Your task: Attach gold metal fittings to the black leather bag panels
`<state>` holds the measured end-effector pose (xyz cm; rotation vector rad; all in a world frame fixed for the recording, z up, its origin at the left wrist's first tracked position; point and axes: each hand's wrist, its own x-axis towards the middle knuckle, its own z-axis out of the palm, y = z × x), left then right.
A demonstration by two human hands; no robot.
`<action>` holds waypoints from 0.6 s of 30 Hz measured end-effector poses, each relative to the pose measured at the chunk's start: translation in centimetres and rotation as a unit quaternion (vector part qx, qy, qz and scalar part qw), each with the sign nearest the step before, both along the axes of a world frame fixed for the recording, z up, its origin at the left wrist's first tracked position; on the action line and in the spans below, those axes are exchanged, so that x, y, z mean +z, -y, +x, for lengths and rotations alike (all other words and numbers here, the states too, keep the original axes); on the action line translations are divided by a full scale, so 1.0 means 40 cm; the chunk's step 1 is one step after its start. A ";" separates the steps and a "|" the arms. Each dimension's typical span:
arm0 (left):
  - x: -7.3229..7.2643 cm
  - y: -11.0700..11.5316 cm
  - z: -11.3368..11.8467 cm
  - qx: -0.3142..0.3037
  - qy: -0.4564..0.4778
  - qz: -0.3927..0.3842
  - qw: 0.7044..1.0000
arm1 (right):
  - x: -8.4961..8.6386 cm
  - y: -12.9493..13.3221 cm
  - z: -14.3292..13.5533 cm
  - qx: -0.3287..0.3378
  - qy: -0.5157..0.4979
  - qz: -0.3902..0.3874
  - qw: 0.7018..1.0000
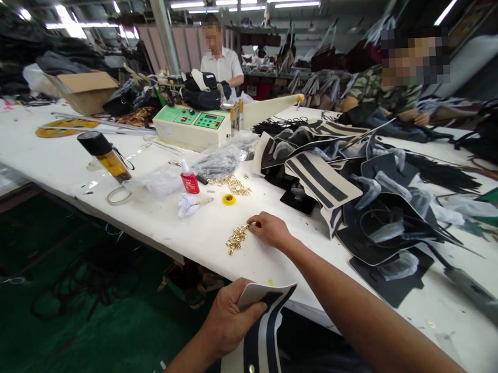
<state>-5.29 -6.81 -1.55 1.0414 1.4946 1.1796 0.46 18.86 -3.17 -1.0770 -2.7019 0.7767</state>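
Note:
My left hand (233, 321) is closed on a striped panel (261, 336), cream with black bands, thumb on its face. The panel is curved and hangs in front of the table edge, a gold stud on its lower part. My right hand (270, 230) rests at the edge of a small pile of gold metal fittings (236, 240) on the white table. Its fingertips are pinched together, and whatever is between them is too small to make out. Beyond lie more gold fittings (236, 184), a yellow round container (228, 199) and a red bottle (189, 181) with a white top.
Striped and black panels (323, 177), some with plastic wrap, are heaped at the right of the white table (151, 230). A green-and-cream machine (193, 125) stands behind, a black-capped bottle (104, 155) at left. Two people (226, 65) sit or stand across the table.

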 end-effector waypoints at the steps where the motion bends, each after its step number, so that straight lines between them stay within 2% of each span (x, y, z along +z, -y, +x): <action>1: -0.001 0.001 0.001 0.001 0.002 0.002 1.000 | 0.000 0.000 -0.001 0.000 -0.006 -0.003 1.000; 5: 0.010 0.005 0.001 0.014 0.006 0.004 1.000 | 0.009 0.007 0.011 -0.007 -0.047 -0.031 0.998; 9: 0.027 0.009 -0.004 0.047 -0.030 0.046 0.997 | 0.046 0.044 0.078 -0.015 -0.113 -0.097 0.989; 11: 0.029 0.008 -0.007 0.040 -0.068 0.123 0.989 | 0.080 0.078 0.137 -0.017 -0.173 -0.176 0.969; 14: 0.027 0.001 -0.007 -0.014 -0.135 0.261 0.956 | 0.151 0.143 0.243 -0.004 -0.246 -0.298 0.922; 16: 0.029 -0.003 -0.004 -0.048 -0.177 0.322 0.929 | 0.203 0.187 0.311 0.013 -0.235 -0.342 0.910; 18: 0.037 -0.006 0.004 -0.082 -0.215 0.358 0.905 | 0.246 0.222 0.368 0.033 -0.197 -0.364 0.910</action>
